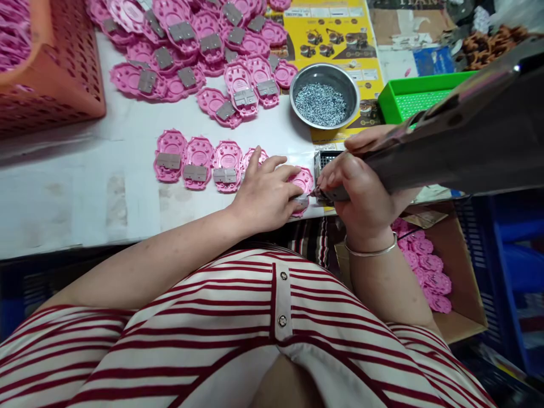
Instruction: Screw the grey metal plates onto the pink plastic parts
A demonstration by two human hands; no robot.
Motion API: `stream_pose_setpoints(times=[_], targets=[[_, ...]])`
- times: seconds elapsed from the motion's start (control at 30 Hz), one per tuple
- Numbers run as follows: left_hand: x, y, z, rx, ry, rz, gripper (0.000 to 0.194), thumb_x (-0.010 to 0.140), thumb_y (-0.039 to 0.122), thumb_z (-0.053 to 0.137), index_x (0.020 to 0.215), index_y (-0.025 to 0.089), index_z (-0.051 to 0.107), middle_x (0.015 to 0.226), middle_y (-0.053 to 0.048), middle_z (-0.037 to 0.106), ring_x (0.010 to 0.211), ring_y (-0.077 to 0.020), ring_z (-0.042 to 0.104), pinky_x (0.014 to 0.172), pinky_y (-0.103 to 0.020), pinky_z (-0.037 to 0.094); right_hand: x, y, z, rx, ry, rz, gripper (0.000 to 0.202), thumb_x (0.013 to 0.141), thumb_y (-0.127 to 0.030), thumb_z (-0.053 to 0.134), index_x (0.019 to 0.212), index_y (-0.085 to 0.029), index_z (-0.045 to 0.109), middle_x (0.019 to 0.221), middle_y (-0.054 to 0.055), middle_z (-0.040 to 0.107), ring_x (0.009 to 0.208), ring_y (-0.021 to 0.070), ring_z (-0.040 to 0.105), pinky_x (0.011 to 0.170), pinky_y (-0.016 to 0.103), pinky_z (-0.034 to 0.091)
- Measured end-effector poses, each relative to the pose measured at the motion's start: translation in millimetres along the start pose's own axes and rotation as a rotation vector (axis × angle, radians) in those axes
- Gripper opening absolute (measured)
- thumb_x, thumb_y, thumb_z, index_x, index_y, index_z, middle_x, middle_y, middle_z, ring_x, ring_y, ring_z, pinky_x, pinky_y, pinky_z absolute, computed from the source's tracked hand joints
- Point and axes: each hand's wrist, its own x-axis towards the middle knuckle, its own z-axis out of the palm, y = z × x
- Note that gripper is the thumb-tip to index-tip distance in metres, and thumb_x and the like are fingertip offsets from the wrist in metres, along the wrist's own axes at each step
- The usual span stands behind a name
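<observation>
My left hand point(270, 195) lies palm down at the table's front edge, its outer fingers spread. Its thumb-side fingers hold a pink plastic part point(302, 178) with a grey metal plate on it. In my right hand point(361, 187) is a dark, long-bodied power screwdriver point(442, 130), its tip close to that plate. My left hand partly covers another pink part point(250, 156). Left of it, several like parts with metal plates stand in a row, among them one pink part point(198, 161). A small black tray point(325, 161) is partly hidden behind my right hand.
A steel bowl point(297, 107) holds small screws. Behind lie many pink parts point(182, 34) in a heap. An orange basket point(80, 62) stands at left, a green tray point(393, 102) at right. Below, a cardboard box point(465, 272) holds more pink pieces beside a blue crate point(480, 238).
</observation>
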Motion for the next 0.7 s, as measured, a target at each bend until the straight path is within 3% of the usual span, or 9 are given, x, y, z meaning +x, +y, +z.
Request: stream_pose_setpoints(times=[0.17, 0.3, 0.43, 0.6, 0.7], targets=[[-4, 0, 4.2, -0.026, 0.041, 0.009, 0.018, 0.091, 0.032, 0.063, 0.098, 0.026, 0.078, 0.125, -0.004, 0.069, 0.125, -0.0318, 0.052, 0.118, -0.072, 0.016, 7, -26, 4, 0.089, 0.13, -0.091, 0.027, 0.077, -0.05, 0.073, 0.094, -0.031, 0.063, 0.074, -0.003, 0.057, 0.043, 0.0086, 0.048, 0.042, 0.03, 0.044], [-10, 1, 9.3, 0.008, 0.124, 0.033, 0.019, 0.092, 0.033, 0.062, 0.102, 0.024, 0.075, 0.121, -0.004, 0.071, 0.121, -0.03, 0.055, 0.119, -0.069, 0.019, 11, -42, 7, 0.109, 0.219, -0.143, 0.03, 0.077, -0.053, 0.073, 0.088, -0.028, 0.06, 0.081, -0.003, 0.06, 0.04, 0.0052, 0.045, 0.038, 0.027, 0.043], [-14, 0, 9.9, 0.076, 0.16, 0.079, 0.021, 0.094, 0.032, 0.06, 0.104, 0.023, 0.075, 0.128, -0.006, 0.068, 0.123, -0.0313, 0.054, 0.119, -0.07, 0.019, 8, -37, 5, 0.117, 0.24, -0.149, 0.027, 0.078, -0.049, 0.073, 0.09, -0.028, 0.059, 0.077, -0.004, 0.058, 0.039, 0.0055, 0.043, 0.037, 0.027, 0.042], [-14, -2, 4.2, 0.068, 0.13, 0.059, 0.022, 0.095, 0.033, 0.058, 0.107, 0.026, 0.074, 0.131, -0.006, 0.066, 0.124, -0.0312, 0.054, 0.118, -0.072, 0.019, 1, -26, 0, 0.032, 0.216, -0.041, 0.045, 0.071, -0.064, 0.071, 0.097, -0.029, 0.057, 0.094, 0.002, 0.064, 0.046, 0.0107, 0.048, 0.045, 0.035, 0.049], [-14, -5, 1.9, 0.067, 0.11, 0.046, 0.02, 0.094, 0.031, 0.061, 0.108, 0.028, 0.074, 0.133, -0.005, 0.065, 0.127, -0.0317, 0.053, 0.117, -0.074, 0.017, -1, -24, -1, 0.049, 0.209, -0.042, 0.044, 0.073, -0.062, 0.071, 0.099, -0.03, 0.058, 0.094, 0.003, 0.064, 0.049, 0.0134, 0.052, 0.051, 0.04, 0.053]])
